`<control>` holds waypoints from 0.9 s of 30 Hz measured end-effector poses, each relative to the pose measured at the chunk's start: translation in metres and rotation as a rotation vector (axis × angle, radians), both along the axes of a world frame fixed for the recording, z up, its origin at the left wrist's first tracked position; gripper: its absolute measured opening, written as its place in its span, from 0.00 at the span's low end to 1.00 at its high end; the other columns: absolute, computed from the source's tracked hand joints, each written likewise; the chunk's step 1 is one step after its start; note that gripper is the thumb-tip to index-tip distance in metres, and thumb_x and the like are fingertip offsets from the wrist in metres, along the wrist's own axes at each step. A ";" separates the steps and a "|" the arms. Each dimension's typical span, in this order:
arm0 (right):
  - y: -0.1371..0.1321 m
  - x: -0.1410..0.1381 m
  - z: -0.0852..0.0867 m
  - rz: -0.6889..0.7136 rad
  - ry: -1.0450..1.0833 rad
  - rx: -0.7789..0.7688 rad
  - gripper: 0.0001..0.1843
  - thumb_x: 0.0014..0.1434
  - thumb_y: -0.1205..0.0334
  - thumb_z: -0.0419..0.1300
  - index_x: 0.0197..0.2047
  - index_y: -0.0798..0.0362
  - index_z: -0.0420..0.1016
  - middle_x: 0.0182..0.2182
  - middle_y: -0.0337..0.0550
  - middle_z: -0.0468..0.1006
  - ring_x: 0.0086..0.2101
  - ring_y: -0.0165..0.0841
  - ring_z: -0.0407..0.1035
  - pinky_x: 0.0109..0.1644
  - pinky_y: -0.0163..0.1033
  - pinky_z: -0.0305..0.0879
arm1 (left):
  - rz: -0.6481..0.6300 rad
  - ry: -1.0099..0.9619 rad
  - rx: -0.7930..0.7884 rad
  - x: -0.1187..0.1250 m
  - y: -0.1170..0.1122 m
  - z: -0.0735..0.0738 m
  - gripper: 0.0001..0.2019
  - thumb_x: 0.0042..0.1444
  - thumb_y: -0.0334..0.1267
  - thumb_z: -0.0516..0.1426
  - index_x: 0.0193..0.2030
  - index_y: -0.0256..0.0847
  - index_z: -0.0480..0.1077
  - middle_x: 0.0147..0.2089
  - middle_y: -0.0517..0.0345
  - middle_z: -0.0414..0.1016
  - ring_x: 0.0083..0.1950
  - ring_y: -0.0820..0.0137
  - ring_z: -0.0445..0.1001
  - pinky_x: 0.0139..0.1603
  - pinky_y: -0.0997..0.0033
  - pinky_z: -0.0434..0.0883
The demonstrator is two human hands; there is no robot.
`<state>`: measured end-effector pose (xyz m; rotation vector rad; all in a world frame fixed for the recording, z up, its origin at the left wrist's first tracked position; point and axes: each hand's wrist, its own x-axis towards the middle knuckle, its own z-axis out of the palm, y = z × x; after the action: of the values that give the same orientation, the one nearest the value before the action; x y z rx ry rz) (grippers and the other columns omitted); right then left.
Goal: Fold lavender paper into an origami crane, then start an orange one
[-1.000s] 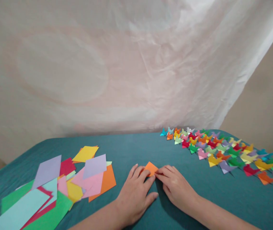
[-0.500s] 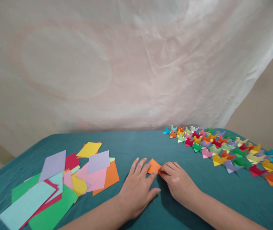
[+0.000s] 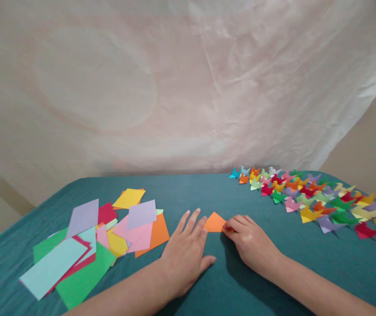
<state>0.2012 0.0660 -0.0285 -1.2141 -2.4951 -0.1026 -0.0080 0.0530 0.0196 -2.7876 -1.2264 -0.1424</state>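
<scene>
A small orange paper piece (image 3: 215,222), folded into a triangle, lies on the teal tablecloth (image 3: 188,193) in front of me. My left hand (image 3: 184,252) rests flat with fingers stretched out, its fingertips on the paper's left edge. My right hand (image 3: 249,243) has its fingers curled and pressed together at the paper's right corner, pinching or pressing it down.
A loose pile of coloured paper sheets (image 3: 95,237) lies at the left. Rows of several folded paper figures (image 3: 313,197) in many colours fill the right side. A creased white sheet (image 3: 175,87) hangs behind the table.
The orange paper has gone from a small diamond shape to a wider flat triangle. My left fingers have spread and flattened. The view has shifted slightly left and up.
</scene>
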 end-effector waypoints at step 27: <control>-0.012 0.004 0.003 -0.166 -0.248 0.200 0.08 0.45 0.78 0.59 0.24 0.57 0.74 0.29 0.46 0.71 0.32 0.37 0.61 0.35 0.41 0.55 | -0.049 0.285 0.036 -0.008 0.000 -0.001 0.21 0.59 0.44 0.49 0.53 0.31 0.70 0.62 0.43 0.61 0.67 0.54 0.46 0.65 0.50 0.44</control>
<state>0.2053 0.0536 -0.0250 -1.3914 -2.5072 -0.5640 -0.0161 0.0528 0.0184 -2.6890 -1.0761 0.2198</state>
